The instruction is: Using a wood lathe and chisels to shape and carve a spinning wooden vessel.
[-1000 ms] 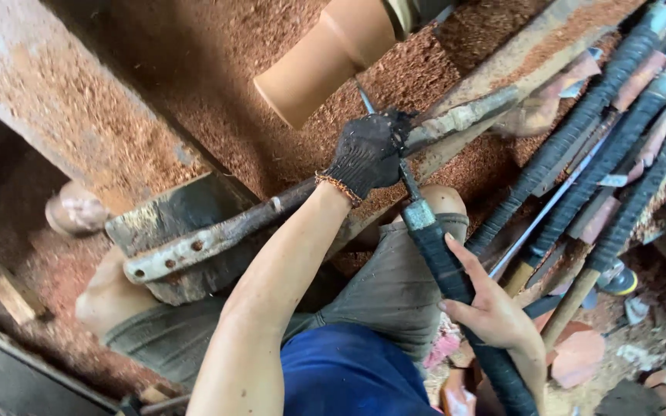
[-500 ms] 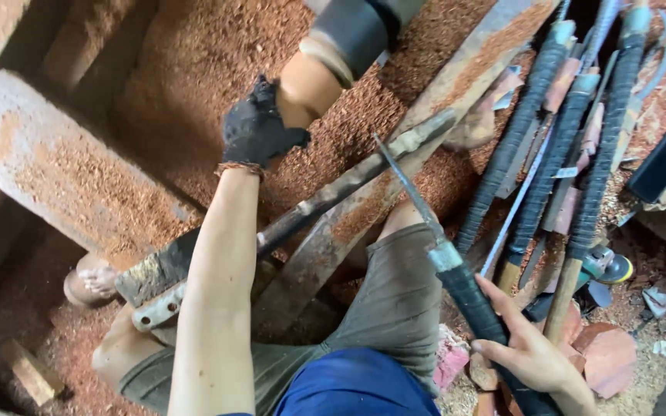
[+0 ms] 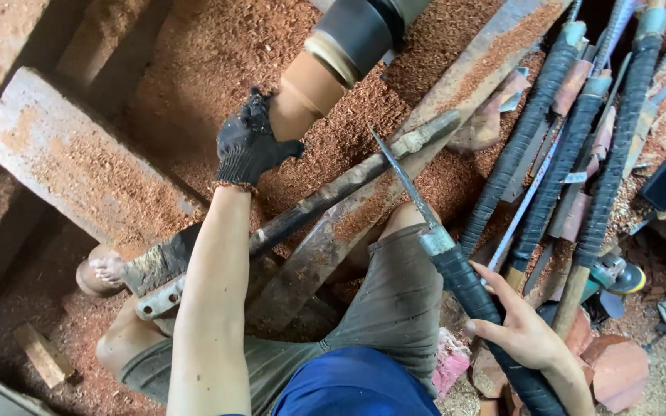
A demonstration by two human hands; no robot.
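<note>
My left hand (image 3: 250, 142), in a dark knit glove, rests its fingers on the end of a tan wooden cylinder (image 3: 310, 88) that runs into a dark chuck (image 3: 360, 31) at the top. My right hand (image 3: 519, 327), bare, grips the black-wrapped handle (image 3: 472, 293) of a long turning tool. The tool's thin steel blade (image 3: 402, 173) points up toward a rusty metal rest bar (image 3: 333, 196) that crosses the view diagonally. My knee in grey shorts (image 3: 395, 293) lies under the blade.
Reddish sawdust (image 3: 217, 54) covers the ground. Several more long tools with black-wrapped handles (image 3: 572, 154) lie at the right. A dusty beam (image 3: 79, 166) lies at the left, my bare foot (image 3: 105, 270) beside it. Broken reddish pieces (image 3: 618, 370) sit at the lower right.
My gloved left hand has left the rest bar and moved up and left onto the wooden cylinder. The view has shifted, and my right hand keeps hold of the tool handle.
</note>
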